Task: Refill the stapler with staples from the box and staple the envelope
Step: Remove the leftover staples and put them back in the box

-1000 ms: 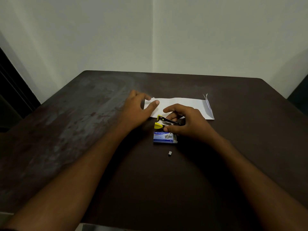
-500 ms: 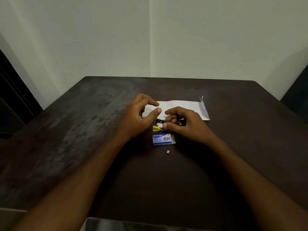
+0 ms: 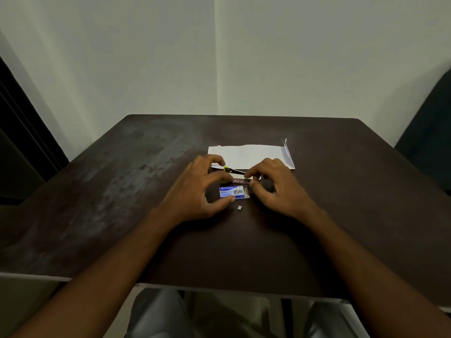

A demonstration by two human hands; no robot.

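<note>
Two hands over mid-table, working same small cluster. Left hand (image 3: 195, 189) half open, fingers curled in a loose C: thumb tip touching near left corner of staple box (image 3: 234, 192), fingertips up at yellow front end of stapler (image 3: 236, 175); firm grip on either, or just steadying, not resolvable. Right hand (image 3: 278, 185) pinched down: thumb and index nearly meeting at rear half of stapler, other fingers curled under; pinching stapler itself or a staple strip, too small to tell. Stapler small, black with yellow nose, hinged open: top arm raised and angled toward envelope, lower channel lying level with reddish-silver interior exposed. Lies just beyond box, between the hands, top arm overlapping near edge of envelope in view. Staple box blue with white print, lying flat, right end looks slid open, grey insert showing. Small silver staple fragment (image 3: 239, 208) loose on table just in front of box, touching nothing. White envelope (image 3: 251, 154) flat beyond stapler, long side across, flap at right end slightly lifted, faint print at left end. Dark brown table (image 3: 117, 191) worn and streaked on left side. Pale wall corner behind. Grey-trousered knees visible below near table edge.
</note>
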